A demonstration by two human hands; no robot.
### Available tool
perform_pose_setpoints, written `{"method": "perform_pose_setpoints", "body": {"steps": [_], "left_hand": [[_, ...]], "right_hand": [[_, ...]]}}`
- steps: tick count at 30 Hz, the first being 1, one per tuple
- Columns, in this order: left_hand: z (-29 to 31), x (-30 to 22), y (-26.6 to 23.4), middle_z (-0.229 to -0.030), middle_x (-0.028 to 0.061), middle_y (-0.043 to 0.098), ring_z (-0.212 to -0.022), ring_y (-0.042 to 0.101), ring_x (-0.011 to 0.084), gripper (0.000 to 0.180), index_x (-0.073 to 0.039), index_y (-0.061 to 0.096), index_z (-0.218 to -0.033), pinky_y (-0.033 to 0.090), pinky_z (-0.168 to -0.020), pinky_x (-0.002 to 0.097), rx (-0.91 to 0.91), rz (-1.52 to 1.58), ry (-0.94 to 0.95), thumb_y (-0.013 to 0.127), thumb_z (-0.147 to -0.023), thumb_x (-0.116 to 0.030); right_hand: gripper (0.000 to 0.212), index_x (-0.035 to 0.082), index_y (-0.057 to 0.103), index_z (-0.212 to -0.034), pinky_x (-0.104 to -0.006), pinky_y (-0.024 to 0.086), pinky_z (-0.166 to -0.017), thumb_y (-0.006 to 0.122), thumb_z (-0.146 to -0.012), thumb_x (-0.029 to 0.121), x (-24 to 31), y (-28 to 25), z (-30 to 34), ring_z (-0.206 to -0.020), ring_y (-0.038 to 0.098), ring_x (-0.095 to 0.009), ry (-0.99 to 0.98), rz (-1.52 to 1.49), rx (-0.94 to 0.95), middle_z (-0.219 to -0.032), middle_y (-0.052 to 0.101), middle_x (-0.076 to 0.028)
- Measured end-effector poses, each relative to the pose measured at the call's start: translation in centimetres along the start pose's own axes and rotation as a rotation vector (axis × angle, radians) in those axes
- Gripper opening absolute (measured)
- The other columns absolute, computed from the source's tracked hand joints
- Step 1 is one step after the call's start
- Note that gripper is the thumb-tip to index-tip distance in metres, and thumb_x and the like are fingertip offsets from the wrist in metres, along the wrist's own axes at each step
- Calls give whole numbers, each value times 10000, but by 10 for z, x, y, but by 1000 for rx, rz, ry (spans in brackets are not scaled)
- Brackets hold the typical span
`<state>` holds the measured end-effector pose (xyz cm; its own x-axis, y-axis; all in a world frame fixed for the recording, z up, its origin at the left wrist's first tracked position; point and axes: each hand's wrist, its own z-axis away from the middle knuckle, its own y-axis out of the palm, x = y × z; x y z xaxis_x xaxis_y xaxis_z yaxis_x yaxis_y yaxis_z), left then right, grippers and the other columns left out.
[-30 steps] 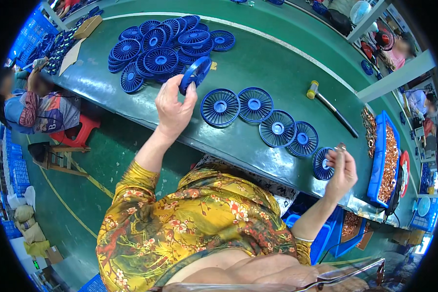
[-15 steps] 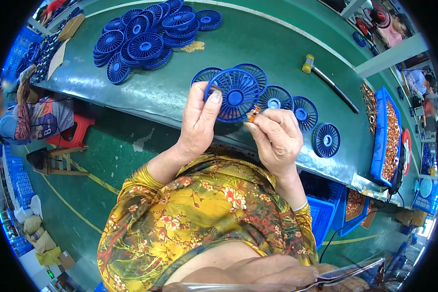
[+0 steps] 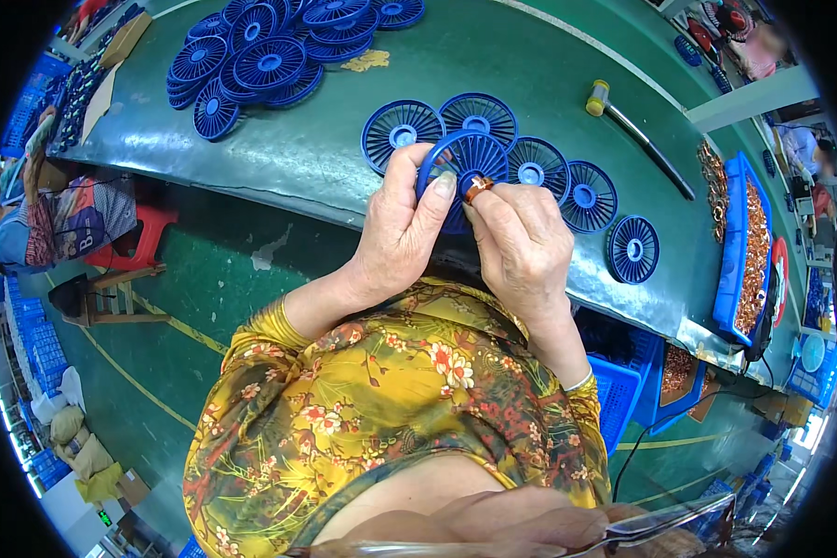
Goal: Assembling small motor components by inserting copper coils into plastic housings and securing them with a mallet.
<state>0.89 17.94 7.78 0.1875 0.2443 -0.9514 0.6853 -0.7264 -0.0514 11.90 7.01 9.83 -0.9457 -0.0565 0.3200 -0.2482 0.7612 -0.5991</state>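
My left hand (image 3: 405,219) grips the rim of a round blue plastic grille (image 3: 484,151) with radial spokes, holding it tilted above the table's near edge. In the fingers of my right hand (image 3: 528,237) is a small copper-coloured metal ring (image 3: 475,189), pressed at the middle of that grille. Whether the ring sits around the hub or only touches it I cannot tell. Just beyond my hands lie several like grilles on the table, among them one at the left (image 3: 402,136) and one at the right end (image 3: 633,248).
A heap of blue grilles (image 3: 270,61) covers the far left of the green table (image 3: 251,167). A mallet (image 3: 637,135) with a yellow head lies at the right. Beyond it stands a blue tray (image 3: 732,251) full of copper pieces. A co-worker (image 3: 84,219) sits at the left.
My right hand has brought the copper ring from the grille's lower rim to its middle. The held grille has tilted more and moved slightly right. The whole view has shifted a little.
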Motion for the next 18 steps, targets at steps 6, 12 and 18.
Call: {"method": "perform_pose_setpoints", "body": {"steps": [6,12,18], "left_hand": [[0,-3,0,-824,100,589,-717,566,152,303,-7,409,-1207,468,-638,314,28,-166,49,492,-985,-195],[2,1,2,-844,116,604,-747,593,179,324,-3,388,-1224,478,-661,332,53,-143,15,495,-983,-192],[-1,2,3,-980,124,593,-868,592,180,374,-3,357,-1274,478,-784,328,102,-58,-32,503,-977,-177]], "right_hand": [[208,34,601,-913,-356,468,-650,704,-735,7,0,-2,-3,-745,578,-271,76,20,134,-836,614,-94],[143,58,545,-850,-365,457,-651,642,-746,48,-3,-1,-1,-749,536,-264,86,43,251,-782,508,-85],[199,46,579,-919,-385,458,-717,669,-744,72,-2,-3,1,-815,558,-269,121,55,250,-855,554,-79]]}}
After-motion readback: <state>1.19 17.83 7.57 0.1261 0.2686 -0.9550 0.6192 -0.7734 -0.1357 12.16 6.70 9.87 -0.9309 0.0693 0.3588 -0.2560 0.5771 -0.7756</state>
